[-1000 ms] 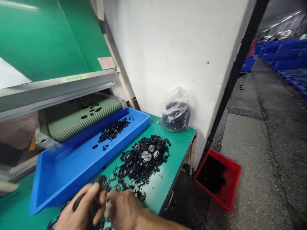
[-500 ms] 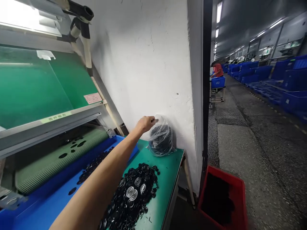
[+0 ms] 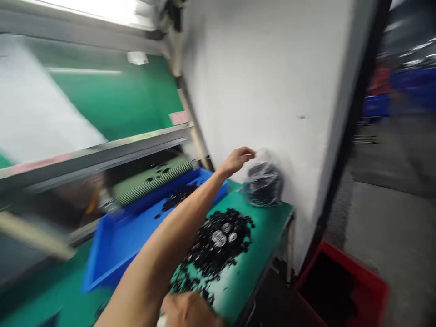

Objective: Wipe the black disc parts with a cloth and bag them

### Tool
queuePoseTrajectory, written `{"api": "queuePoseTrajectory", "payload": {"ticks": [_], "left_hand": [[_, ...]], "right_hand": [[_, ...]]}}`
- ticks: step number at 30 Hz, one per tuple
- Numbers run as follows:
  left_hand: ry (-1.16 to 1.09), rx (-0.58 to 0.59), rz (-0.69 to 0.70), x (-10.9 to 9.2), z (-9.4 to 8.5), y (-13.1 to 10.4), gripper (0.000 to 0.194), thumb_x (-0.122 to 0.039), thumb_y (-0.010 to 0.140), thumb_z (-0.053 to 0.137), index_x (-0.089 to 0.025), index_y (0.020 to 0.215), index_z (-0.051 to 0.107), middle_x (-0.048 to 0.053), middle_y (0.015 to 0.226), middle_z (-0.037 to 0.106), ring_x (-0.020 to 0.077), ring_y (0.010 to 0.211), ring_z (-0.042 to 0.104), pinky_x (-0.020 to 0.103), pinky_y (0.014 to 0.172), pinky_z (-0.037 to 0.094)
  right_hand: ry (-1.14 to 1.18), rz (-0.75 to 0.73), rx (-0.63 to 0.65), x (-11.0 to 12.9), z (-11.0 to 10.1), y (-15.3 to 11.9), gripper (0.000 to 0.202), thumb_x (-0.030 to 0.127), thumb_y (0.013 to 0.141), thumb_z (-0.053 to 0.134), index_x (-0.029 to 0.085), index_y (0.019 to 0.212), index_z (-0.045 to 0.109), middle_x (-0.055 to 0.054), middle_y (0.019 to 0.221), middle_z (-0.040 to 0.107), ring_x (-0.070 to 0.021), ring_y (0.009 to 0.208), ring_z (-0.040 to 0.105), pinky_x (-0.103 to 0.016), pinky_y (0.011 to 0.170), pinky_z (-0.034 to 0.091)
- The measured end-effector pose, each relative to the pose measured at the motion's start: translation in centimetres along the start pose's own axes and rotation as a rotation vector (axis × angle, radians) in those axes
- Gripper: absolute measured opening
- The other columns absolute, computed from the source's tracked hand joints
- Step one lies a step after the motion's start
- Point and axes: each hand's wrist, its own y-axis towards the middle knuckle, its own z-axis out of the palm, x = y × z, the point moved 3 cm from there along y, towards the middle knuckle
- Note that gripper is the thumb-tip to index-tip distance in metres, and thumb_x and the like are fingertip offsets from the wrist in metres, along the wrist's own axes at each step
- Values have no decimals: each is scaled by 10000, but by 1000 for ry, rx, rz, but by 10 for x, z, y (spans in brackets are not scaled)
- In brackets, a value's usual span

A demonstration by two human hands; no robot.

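My left hand (image 3: 239,160) is stretched out at the end of a long reach, its fingers extended at the top of a clear plastic bag (image 3: 263,184) full of dark parts. I cannot tell whether the fingertips touch the bag. At the bottom edge my right hand (image 3: 189,311) is blurred, fingers curled, with something white beside them. Near it, a heap of small black round parts (image 3: 218,245) lies on the green tabletop (image 3: 262,236). Several silvery discs (image 3: 220,238) rest on that heap.
A blue tray (image 3: 119,250) with black parts stands under a green ribbed conveyor belt (image 3: 153,181). A white wall (image 3: 255,81) rises behind the table. On the floor at right is a red bin (image 3: 369,277). A person in red (image 3: 379,81) stands far off, blurred.
The view has swung left, so the bag and heap sit further right. My right hand has come into view at the bottom. The left hand's fingers have straightened beside the bag's top.
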Motion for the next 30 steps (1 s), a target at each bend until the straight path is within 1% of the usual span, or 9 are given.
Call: {"api": "queuePoseTrajectory", "payload": {"ticks": [4,7,10,12,15,19,22,25,30], "left_hand": [[46,-164,-92,20,-54,-90,396,-41,905,310,-143,1054,662,19,1046,717,141,919,686,278,764,477],[167,-263,-240,48,-108,-200,326,-97,873,372,-172,997,663,12,1010,723,138,908,678,256,748,492],[281,-379,-461,84,-149,-321,270,-83,786,390,-143,838,648,43,780,704,142,687,652,263,637,503],[353,-427,-598,106,-159,-389,253,-105,761,390,-161,781,636,26,663,664,150,573,606,278,581,488],[431,-439,-720,128,-149,-460,199,-174,761,448,-192,761,645,46,745,685,212,705,635,332,697,488],[455,-404,-805,143,-121,-499,200,-332,822,513,-220,879,669,67,924,689,254,867,631,342,783,452],[423,-367,-837,154,-109,-505,206,-377,816,561,-230,922,659,36,858,672,231,765,619,307,679,432],[380,-346,-842,163,-103,-506,153,-334,820,553,-228,901,629,-8,735,632,195,663,579,274,595,391],[342,-351,-814,168,-100,-507,134,-269,836,500,-212,882,612,-15,746,598,175,675,545,261,592,382]], "right_hand": [[92,-81,22,-2,11,-6,113,112,870,502,175,874,595,-74,837,656,-209,776,632,-284,662,463],[153,-177,20,-2,11,-9,185,57,872,461,187,864,592,-47,838,621,-176,769,593,-263,695,446],[192,-278,23,6,10,-14,173,93,894,475,193,824,597,-52,909,599,-174,797,570,-264,688,437],[192,-289,11,11,11,-12,165,99,892,485,193,841,611,-75,1045,583,-180,847,571,-272,699,442],[168,-275,18,20,16,2,208,88,908,447,191,920,627,-81,1040,575,-180,836,569,-277,700,450],[132,-301,73,33,24,39,300,59,926,384,189,1058,621,-61,962,585,-164,798,575,-261,703,457],[-14,-311,162,46,33,74,374,35,922,369,201,1159,604,-63,1006,589,-161,827,581,-254,708,457],[-216,-383,356,63,49,107,411,31,904,404,219,1228,575,-79,1171,560,-187,962,573,-271,749,459],[-288,-417,513,79,67,138,258,45,842,524,201,992,663,-84,1127,585,-217,905,597,-293,701,449]]}}
